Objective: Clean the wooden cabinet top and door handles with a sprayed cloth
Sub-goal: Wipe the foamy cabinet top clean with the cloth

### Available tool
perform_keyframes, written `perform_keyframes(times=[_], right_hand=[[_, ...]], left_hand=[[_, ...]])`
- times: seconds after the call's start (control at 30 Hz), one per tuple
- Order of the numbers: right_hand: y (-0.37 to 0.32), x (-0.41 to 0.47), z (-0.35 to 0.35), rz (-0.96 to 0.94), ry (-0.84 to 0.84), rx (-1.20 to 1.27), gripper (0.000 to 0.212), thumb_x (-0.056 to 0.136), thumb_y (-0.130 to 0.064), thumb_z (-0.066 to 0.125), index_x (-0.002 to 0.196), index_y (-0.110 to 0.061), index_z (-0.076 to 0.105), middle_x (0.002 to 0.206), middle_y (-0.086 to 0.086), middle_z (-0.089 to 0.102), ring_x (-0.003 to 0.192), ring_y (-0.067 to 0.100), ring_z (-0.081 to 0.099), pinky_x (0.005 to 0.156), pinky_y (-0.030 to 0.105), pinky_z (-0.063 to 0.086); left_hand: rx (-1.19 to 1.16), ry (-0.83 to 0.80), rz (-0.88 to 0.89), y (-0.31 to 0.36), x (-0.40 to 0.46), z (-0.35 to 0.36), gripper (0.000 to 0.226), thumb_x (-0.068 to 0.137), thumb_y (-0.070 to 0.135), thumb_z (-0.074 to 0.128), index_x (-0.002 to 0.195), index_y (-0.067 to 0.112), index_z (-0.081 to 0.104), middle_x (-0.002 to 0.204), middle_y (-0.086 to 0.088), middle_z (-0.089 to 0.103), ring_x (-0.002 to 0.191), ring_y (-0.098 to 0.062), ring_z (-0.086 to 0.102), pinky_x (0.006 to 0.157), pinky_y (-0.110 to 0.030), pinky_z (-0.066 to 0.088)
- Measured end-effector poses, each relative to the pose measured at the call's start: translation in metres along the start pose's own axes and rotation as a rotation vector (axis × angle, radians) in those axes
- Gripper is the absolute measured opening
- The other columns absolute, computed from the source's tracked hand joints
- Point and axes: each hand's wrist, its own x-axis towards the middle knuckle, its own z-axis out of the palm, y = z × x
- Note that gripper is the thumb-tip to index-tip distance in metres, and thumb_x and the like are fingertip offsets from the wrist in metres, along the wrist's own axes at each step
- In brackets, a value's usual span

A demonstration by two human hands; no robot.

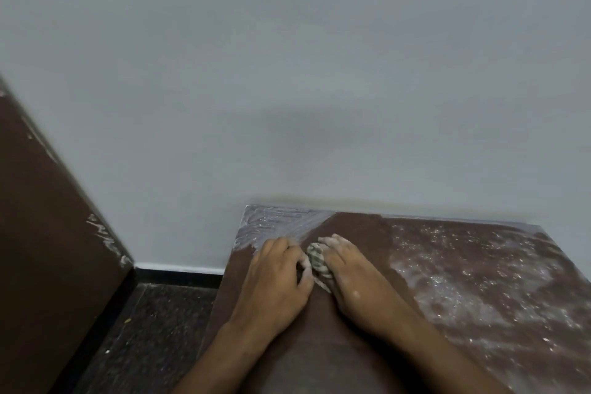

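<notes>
A: Why are both hands on that striped cloth (318,261)?

B: It's bunched small near the cabinet top's (351,345) far left corner; the left hand (275,281) and right hand (347,269) each curl round a side, probably to bear down harder

A: And the dust?

B: A wiped brown strip runs under them; white powder covers the corner and the right side, so plenty remains

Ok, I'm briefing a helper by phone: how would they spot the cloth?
Find the brown cabinet top against the pale wall. Near its back left corner, two hands meet; the cloth is bunched between the left hand and right hand. It's the only striped, greenish-white thing there.
</notes>
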Motion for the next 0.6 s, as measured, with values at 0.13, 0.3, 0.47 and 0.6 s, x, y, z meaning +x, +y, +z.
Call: perform_keyframes(times=[0.13,0.3,0.47,0.6], right_hand=[[0.019,0.013,0.008,0.141,0.046,-0.07,0.044,0.096,-0.014,0.052,0.139,-0.006,0.051,0.139,0.012,0.053,0.133,0.03,0.047,0.121,0.031,0.025],[-0.034,0.026,0.024,0.076,0.039,0.008,0.029,0.098,-0.022,0.051,0.123,-0.009,0.058,0.121,0.009,0.059,0.115,0.03,0.054,0.113,0.039,0.034],[-0.034,0.023,0.016,-0.083,-0.094,-0.001,0.048,0.102,-0.02,0.047,0.148,-0.011,0.043,0.155,0.01,0.042,0.146,0.024,0.033,0.124,0.026,0.013],[-0.012,0.052,0.012,0.135,-0.038,-0.02,0.046,0.101,-0.021,0.038,0.143,-0.005,0.046,0.141,0.014,0.05,0.134,0.03,0.044,0.12,0.033,0.026]], left_hand=[[-0.016,0.034,-0.014,-0.007,-0.02,-0.013,0.018,0.084,0.035,0.053,0.099,0.03,0.061,0.098,0.016,0.057,0.099,-0.008,0.052,0.089,-0.031,0.045],[0.039,0.136,-0.176,-0.025,-0.033,-0.026,0.026,0.08,0.032,0.052,0.102,0.025,0.062,0.103,0.008,0.059,0.1,-0.017,0.053,0.089,-0.038,0.047],[0.006,0.192,-0.34,-0.036,-0.041,-0.033,0.038,0.082,0.022,0.065,0.119,0.02,0.056,0.11,0.005,0.057,0.106,-0.017,0.049,0.094,-0.033,0.044],[-0.031,0.188,-0.347,-0.036,-0.04,-0.034,0.049,0.082,0.022,0.065,0.129,0.018,0.05,0.116,0.006,0.055,0.109,-0.015,0.047,0.097,-0.033,0.044]])
